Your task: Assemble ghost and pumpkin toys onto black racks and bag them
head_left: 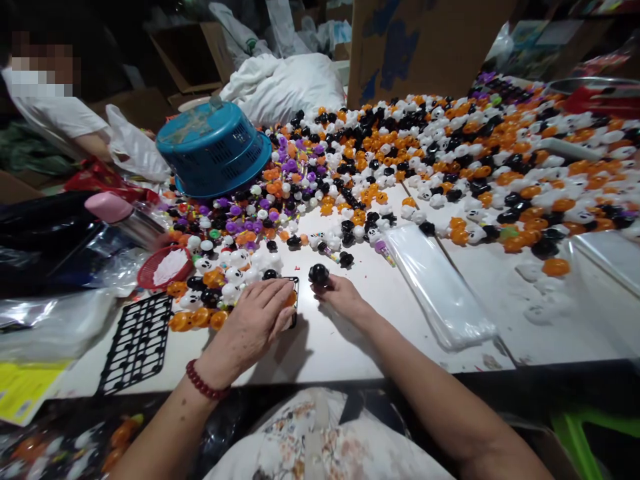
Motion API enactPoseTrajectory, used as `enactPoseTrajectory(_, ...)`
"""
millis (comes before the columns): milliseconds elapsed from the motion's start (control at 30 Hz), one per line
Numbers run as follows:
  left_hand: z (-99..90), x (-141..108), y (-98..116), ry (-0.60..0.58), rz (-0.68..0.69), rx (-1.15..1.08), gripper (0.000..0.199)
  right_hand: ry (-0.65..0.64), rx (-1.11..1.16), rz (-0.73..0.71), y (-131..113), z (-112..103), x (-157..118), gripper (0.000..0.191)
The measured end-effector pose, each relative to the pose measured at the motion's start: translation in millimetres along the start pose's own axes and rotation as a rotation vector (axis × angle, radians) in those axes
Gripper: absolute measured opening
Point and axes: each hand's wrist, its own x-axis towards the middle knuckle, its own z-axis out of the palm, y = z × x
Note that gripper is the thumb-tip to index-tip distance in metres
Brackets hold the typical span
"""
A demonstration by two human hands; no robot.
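Observation:
My right hand (pixel 343 297) is closed in a pinch on a small black plastic figure (pixel 319 274), held just above the white table. Beside it, my left hand (pixel 260 317) curls over a black plastic grid (pixel 297 283), its fingers closed round the grid's edge. Between finger and thumb shows a bit of an orange figure (pixel 291 299); the palm hides most of the grid. Orange pumpkin-like figures (pixel 200 317) and white ghost-faced figures (pixel 233 275) lie next to my left hand. More black grids (pixel 137 340) lie at the left.
A large heap of orange, white and black figures (pixel 450 147) covers the back of the table. An upturned blue basket (pixel 213 150) sits at the back left. Clear plastic bags (pixel 440 287) lie right of my right hand. A red basket (pixel 159 277) and a pink-capped flask (pixel 125 217) stand left.

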Motion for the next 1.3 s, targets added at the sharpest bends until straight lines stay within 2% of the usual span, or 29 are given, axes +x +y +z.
enactPoseTrajectory(100, -0.1, -1, -2, 0.013, -0.012, -0.021, 0.040, -0.042, 0.120, 0.079, -5, 5, 10, 0.032)
enactPoseTrajectory(267, -0.9, -4, -4, 0.024, -0.066, -0.052, 0.041, -0.178, 0.180, 0.078, -12, 8, 12, 0.036)
enactPoseTrajectory(400, -0.5, -6, -3, 0.031, -0.096, -0.056, 0.039, -0.204, 0.230, 0.126, -11, 9, 11, 0.044)
enactPoseTrajectory(567, 0.2, -5, -1, 0.054, -0.092, -0.060, 0.036, -0.241, 0.190, 0.151, -10, 11, 10, 0.044)
enactPoseTrajectory(800, -3.5, -1, -6, 0.025, -0.110, -0.087, 0.036, -0.046, -0.119, -0.008, -8, 18, 24, 0.024)
enactPoseTrajectory(1067, 2.3, 2, -9, 0.006, -0.092, -0.092, 0.036, -0.230, -0.254, -0.095, -12, 28, 26, 0.015)
enactPoseTrajectory(1167, 4.2, 1, -8, 0.003, -0.101, -0.096, 0.036, -0.251, -0.361, -0.208, -11, 29, 25, 0.010)
enactPoseTrajectory(1300, 3.6, 2, -7, 0.022, -0.108, -0.099, 0.039, -0.304, -0.535, -0.317, -15, 27, 29, 0.012)
